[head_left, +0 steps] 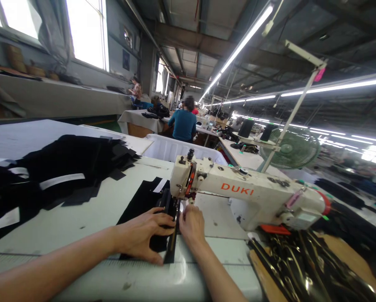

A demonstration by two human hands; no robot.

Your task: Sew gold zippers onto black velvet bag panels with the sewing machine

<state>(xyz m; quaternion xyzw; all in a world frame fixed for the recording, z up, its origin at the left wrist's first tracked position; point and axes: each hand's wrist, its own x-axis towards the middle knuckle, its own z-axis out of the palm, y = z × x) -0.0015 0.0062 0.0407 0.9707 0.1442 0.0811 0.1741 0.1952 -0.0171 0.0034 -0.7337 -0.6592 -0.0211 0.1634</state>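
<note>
Workshop (206, 46), pale table (96, 222); left hand (142, 233) splayed on fabric (140, 199), right hand (192, 224) curled, hold unclear.

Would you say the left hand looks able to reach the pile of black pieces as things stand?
Probably yes: just flat black fabric and tabletop separate the left hand from the pile.

Black is being shown by the fabric (139, 205), pale green by the desk (92, 224), cream with orange lettering (237, 189) by the sewing machine (211, 173).
</note>
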